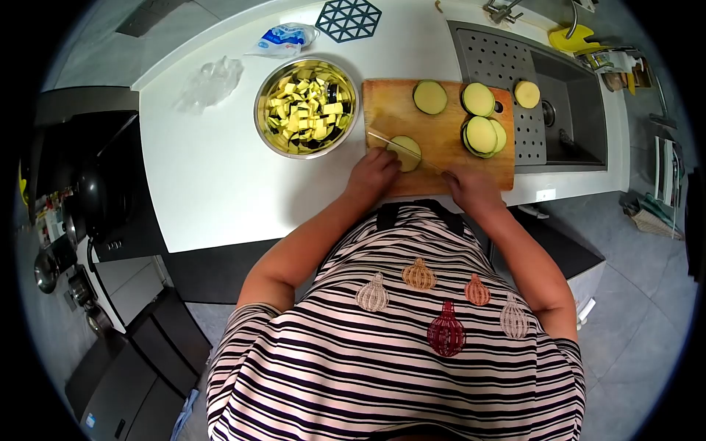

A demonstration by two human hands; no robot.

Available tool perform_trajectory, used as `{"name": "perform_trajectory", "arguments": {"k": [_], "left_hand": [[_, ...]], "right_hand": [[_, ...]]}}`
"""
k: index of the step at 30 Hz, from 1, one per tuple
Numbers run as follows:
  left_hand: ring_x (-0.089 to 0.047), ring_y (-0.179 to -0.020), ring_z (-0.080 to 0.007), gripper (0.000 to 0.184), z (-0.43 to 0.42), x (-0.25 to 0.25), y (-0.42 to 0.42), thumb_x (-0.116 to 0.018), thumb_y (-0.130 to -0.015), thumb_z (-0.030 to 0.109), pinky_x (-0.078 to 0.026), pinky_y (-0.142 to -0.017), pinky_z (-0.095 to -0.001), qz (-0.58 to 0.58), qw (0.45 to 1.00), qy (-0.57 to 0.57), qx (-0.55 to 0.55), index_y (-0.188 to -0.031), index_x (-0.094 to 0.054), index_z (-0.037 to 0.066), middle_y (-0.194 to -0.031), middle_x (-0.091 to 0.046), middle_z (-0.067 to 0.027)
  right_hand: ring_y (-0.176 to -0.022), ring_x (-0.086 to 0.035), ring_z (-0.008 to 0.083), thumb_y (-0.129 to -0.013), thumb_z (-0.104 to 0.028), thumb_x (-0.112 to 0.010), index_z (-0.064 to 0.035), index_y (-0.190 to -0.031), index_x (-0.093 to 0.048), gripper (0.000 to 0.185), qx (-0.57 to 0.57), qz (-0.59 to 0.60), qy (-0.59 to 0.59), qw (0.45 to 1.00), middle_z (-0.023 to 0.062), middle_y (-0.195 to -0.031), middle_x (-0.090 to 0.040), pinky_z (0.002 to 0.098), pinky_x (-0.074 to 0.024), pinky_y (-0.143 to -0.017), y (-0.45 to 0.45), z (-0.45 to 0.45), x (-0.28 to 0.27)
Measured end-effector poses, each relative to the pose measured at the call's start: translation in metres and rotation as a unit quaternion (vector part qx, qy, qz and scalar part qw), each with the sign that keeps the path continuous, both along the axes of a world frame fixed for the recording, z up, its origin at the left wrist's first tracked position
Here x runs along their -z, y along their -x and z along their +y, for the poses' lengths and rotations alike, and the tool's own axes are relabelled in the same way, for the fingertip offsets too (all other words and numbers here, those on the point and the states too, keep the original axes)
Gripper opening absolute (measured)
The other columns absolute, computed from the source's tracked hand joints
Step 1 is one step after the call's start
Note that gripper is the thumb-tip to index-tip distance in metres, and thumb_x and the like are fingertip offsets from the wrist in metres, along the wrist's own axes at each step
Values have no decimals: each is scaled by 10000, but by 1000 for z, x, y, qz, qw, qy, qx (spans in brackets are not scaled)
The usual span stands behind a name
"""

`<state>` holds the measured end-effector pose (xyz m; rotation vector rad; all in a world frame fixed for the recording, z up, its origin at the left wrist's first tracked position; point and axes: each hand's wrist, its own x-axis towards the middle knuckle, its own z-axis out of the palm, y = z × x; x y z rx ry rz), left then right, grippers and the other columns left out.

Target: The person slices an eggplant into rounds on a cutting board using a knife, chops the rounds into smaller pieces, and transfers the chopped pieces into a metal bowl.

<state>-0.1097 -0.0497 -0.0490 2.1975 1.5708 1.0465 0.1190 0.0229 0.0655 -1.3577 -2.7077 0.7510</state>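
Observation:
A round pale eggplant slice [407,162] lies on the wooden cutting board [441,176] near its front left. My left hand [373,175] holds the slice at its left edge with curled fingers. In my right hand [474,189] is a kitchen knife [393,143], its blade lying across the slice and pointing to the far left. More slices rest on the board: a single eggplant slice [429,97] at the back and stacked slices [482,136] at the right. Left of the board, a steel bowl [259,110] holds many eggplant cubes [305,110], some with dark skin.
A perforated drainer [526,132] covers part of the sink [581,151] at the right, with another round slice [527,94] on it. Behind the bowl lie a blue-and-white plastic packet [285,38] and a dark hexagonal trivet [348,19]. A clear plastic bag [213,82] lies at the left.

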Motion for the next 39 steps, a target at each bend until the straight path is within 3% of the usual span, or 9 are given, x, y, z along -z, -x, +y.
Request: {"name": "perform_trajectory", "arguments": {"k": [4, 14, 16, 25, 27, 29, 32, 37, 39], "left_hand": [[-595, -939, -263, 137, 0, 1, 1, -680, -736, 70, -535, -727, -356, -2, 1000, 7, 6, -872, -662, 78, -948, -624, -52], [-608, -933, -287, 140, 3, 3, 2, -700, -733, 71, -543, -715, -368, -21, 999, -42, -8, -866, -660, 82, -931, -621, -71], [-607, -927, -284, 142, 3, 4, 1, -704, -734, 79, -542, -719, -364, -6, 1000, -24, -4, -869, -662, 84, -929, -623, -69], [-610, -886, -264, 161, -1, 11, 5, -696, -720, 68, -540, -719, -357, -16, 999, -40, 0, -878, -674, 91, -930, -636, -49], [-613, -852, -273, 200, -4, 13, 9, -692, -699, 49, -540, -708, -368, -24, 999, -47, 0, -894, -680, 92, -930, -637, -48], [-615, -943, -252, 152, -7, 13, 12, -666, -723, 55, -545, -753, -344, -8, 999, -47, 20, -874, -673, 78, -970, -649, -49], [-613, -951, -258, 178, -9, 16, 9, -646, -718, 51, -543, -767, -350, -11, 999, -28, 14, -891, -679, 75, -972, -648, -54], [-615, -946, -266, 194, -11, 16, 11, -638, -724, 52, -543, -774, -352, -21, 999, -34, 17, -911, -684, 75, -981, -646, -60], [-616, -943, -269, 200, -7, 16, 11, -640, -723, 53, -543, -775, -353, -21, 999, -31, 25, -917, -684, 74, -985, -644, -61]], "right_hand": [[-681, -627, 380, -872, -169, -638, -44, -850, -640, 127, -11, -81, 17, 996, 185, -729, -642, 478, -487, -615, -7, -7, -18], [-737, -645, 372, -898, -199, -631, -84, -928, -670, 125, 10, -75, 1, 997, 166, -794, -664, 466, -496, -646, -5, -15, 2], [-720, -657, 372, -845, -155, -627, -60, -897, -651, 111, 28, -169, 55, 984, 186, -803, -675, 472, -506, -631, 6, -11, 17], [-758, -640, 380, -863, -184, -640, -89, -939, -674, 126, 7, 58, -14, 998, 170, -807, -670, 478, -499, -658, -1, -7, 44], [-757, -638, 383, -871, -185, -647, -85, -932, -676, 121, 7, 61, -6, 998, 170, -810, -666, 473, -495, -651, 0, -10, 30], [-756, -636, 386, -878, -185, -655, -81, -925, -679, 117, 12, 61, 5, 998, 169, -813, -662, 468, -491, -643, 0, -17, 15], [-745, -637, 388, -879, -187, -655, -76, -916, -678, 120, 8, -6, 20, 1000, 168, -802, -665, 467, -494, -639, -7, -19, 6], [-742, -651, 371, -872, -199, -634, -80, -916, -671, 132, 21, -105, 35, 994, 173, -809, -676, 477, -504, -658, 5, -21, 37], [-737, -651, 372, -880, -208, -626, -80, -917, -667, 140, 24, -81, 27, 996, 172, -810, -675, 476, -503, -650, 8, -20, 44]]}}
